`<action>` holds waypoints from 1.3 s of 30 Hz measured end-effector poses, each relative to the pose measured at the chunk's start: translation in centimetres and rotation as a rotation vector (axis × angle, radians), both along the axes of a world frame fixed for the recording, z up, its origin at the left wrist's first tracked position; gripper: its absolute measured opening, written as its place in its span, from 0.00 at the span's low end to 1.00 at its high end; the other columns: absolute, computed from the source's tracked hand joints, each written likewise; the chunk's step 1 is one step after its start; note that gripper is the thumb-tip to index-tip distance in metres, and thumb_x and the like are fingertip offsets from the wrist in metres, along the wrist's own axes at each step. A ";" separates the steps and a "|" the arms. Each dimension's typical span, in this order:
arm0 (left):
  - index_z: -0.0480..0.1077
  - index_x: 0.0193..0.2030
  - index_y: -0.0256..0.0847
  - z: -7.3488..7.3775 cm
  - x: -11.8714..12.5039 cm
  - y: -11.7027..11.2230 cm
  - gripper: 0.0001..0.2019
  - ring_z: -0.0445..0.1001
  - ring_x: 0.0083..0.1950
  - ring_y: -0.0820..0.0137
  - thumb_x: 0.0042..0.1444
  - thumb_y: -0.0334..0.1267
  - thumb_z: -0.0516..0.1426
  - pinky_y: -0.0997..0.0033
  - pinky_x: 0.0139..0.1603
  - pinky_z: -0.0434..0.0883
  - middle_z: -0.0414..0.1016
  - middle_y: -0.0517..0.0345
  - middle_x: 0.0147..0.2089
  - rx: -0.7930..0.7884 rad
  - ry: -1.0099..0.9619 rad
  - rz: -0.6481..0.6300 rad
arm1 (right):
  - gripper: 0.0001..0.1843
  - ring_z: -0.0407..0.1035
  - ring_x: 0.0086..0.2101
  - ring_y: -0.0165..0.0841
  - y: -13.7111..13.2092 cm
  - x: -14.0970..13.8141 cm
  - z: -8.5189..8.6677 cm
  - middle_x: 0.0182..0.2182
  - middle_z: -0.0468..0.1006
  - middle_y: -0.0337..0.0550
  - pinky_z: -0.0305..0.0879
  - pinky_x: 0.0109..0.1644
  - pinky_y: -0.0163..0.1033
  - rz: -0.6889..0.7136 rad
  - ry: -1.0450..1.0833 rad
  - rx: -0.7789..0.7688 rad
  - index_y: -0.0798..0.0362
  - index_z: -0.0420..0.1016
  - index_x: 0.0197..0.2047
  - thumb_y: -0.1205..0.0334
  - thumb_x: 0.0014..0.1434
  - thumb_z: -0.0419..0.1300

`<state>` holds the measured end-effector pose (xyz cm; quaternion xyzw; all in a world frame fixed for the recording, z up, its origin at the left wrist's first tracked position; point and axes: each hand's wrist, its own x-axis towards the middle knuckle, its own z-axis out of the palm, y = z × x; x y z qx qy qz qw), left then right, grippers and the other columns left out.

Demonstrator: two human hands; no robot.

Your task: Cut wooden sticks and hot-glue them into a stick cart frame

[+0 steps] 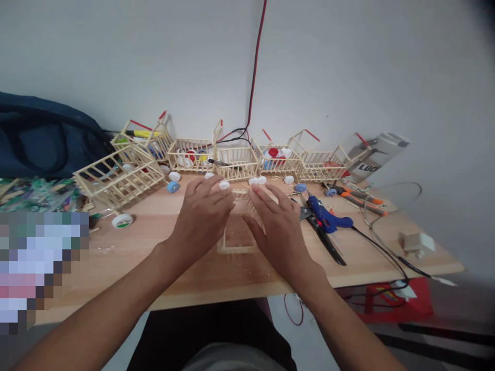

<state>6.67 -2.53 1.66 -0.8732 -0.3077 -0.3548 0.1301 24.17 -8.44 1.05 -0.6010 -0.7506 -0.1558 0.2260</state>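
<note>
A small rectangular frame of pale wooden sticks point(238, 250) lies on the table between my hands; its near edge shows and its sides are partly covered. My left hand point(204, 210) is over the frame's left side, fingers stretched forward and curved a little. My right hand point(279, 221) is over the right side, with its thumb apart from the fingers. Both sets of fingertips are close to the frame's far end, where contact is hard to make out. Just beyond them lie white bottle caps point(258, 180).
Stick-built carts point(236, 164) with red handles line the wall, some holding caps. At right are a blue glue gun point(328, 214), a black-handled tool point(328, 242), orange-handled pliers point(363, 198) and a white adapter point(417, 243). A blue bag point(46, 136) and stick packets point(38, 195) are at left.
</note>
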 end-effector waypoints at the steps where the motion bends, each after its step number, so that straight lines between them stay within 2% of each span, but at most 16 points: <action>1: 0.75 0.45 0.40 0.2 -0.2 0.0 0.10 0.71 0.58 0.54 0.63 0.31 0.53 0.49 0.54 0.66 0.82 0.53 0.45 -0.028 -0.042 -0.010 | 0.22 0.58 0.62 0.46 -0.1 0.3 0.1 0.62 0.70 0.52 0.56 0.57 0.52 -0.014 0.015 0.023 0.55 0.68 0.61 0.59 0.67 0.54; 4: 0.74 0.48 0.41 0.9 -0.8 0.0 0.12 0.71 0.57 0.59 0.63 0.32 0.53 0.53 0.55 0.68 0.81 0.54 0.48 -0.087 -0.219 -0.005 | 0.22 0.56 0.63 0.47 -0.3 0.9 0.1 0.63 0.68 0.53 0.56 0.59 0.54 -0.056 0.032 0.066 0.55 0.67 0.62 0.59 0.67 0.54; 8: 0.75 0.49 0.45 1.6 -1.5 0.0 0.12 0.73 0.55 0.63 0.64 0.33 0.52 0.56 0.57 0.70 0.80 0.56 0.49 -0.109 -0.367 0.021 | 0.22 0.54 0.63 0.49 -0.3 0.8 -0.1 0.64 0.65 0.55 0.56 0.60 0.58 -0.058 0.029 0.029 0.54 0.67 0.62 0.59 0.67 0.53; 15: 0.76 0.47 0.44 1.5 -1.8 0.8 0.12 0.73 0.52 0.64 0.64 0.32 0.51 0.55 0.58 0.68 0.80 0.55 0.47 -0.088 -0.362 0.075 | 0.20 0.52 0.64 0.52 0.2 -0.1 0.1 0.65 0.62 0.57 0.56 0.59 0.62 -0.026 -0.009 0.007 0.53 0.70 0.60 0.59 0.66 0.55; 20: 0.76 0.46 0.42 0.9 -2.0 1.4 0.11 0.73 0.49 0.63 0.63 0.34 0.53 0.57 0.55 0.68 0.80 0.53 0.44 -0.151 -0.289 0.119 | 0.20 0.50 0.64 0.52 0.6 -0.5 0.2 0.67 0.61 0.53 0.57 0.58 0.61 -0.012 -0.038 -0.021 0.50 0.70 0.59 0.59 0.65 0.57; 23: 0.74 0.49 0.40 0.5 -2.0 1.7 0.13 0.73 0.46 0.63 0.61 0.40 0.56 0.61 0.50 0.68 0.79 0.52 0.42 -0.275 -0.248 0.177 | 0.21 0.51 0.64 0.53 0.8 -0.5 0.1 0.67 0.61 0.53 0.57 0.58 0.61 -0.013 -0.055 -0.030 0.51 0.70 0.59 0.58 0.64 0.58; 27: 0.72 0.54 0.39 0.3 -2.2 1.9 0.26 0.73 0.34 0.66 0.54 0.55 0.59 0.68 0.35 0.66 0.77 0.56 0.35 -0.524 -0.161 0.234 | 0.21 0.50 0.64 0.53 0.8 -0.4 -0.1 0.67 0.60 0.53 0.58 0.57 0.60 -0.010 -0.063 -0.037 0.51 0.70 0.60 0.59 0.65 0.57; 30: 0.75 0.44 0.40 0.4 -2.2 1.9 0.24 0.70 0.28 0.69 0.53 0.60 0.58 0.70 0.29 0.60 0.75 0.59 0.29 -0.683 -0.071 0.194 | 0.22 0.50 0.64 0.53 0.8 -0.4 -0.2 0.67 0.60 0.53 0.58 0.57 0.59 -0.009 -0.063 -0.039 0.51 0.69 0.61 0.58 0.65 0.56; 33: 0.72 0.29 0.40 0.6 -2.0 1.9 0.21 0.69 0.28 0.69 0.55 0.58 0.56 0.70 0.29 0.59 0.74 0.59 0.26 -0.741 -0.026 0.142 | 0.22 0.50 0.65 0.53 0.8 -0.3 -0.3 0.67 0.60 0.53 0.58 0.57 0.59 -0.007 -0.062 -0.044 0.51 0.69 0.61 0.57 0.65 0.56; 35: 0.70 0.26 0.40 0.6 -1.9 1.9 0.20 0.68 0.28 0.69 0.55 0.56 0.56 0.70 0.29 0.59 0.73 0.59 0.26 -0.713 -0.039 0.120 | 0.22 0.50 0.65 0.53 0.8 -0.4 -0.3 0.67 0.60 0.53 0.58 0.57 0.59 -0.007 -0.061 -0.043 0.51 0.69 0.61 0.57 0.65 0.56; 39: 0.71 0.29 0.40 0.3 -1.8 1.9 0.17 0.69 0.30 0.69 0.56 0.53 0.57 0.70 0.31 0.60 0.75 0.58 0.29 -0.695 -0.062 0.079 | 0.23 0.50 0.65 0.53 0.6 -0.9 0.0 0.67 0.59 0.53 0.57 0.57 0.59 -0.001 -0.059 -0.036 0.50 0.67 0.63 0.57 0.66 0.54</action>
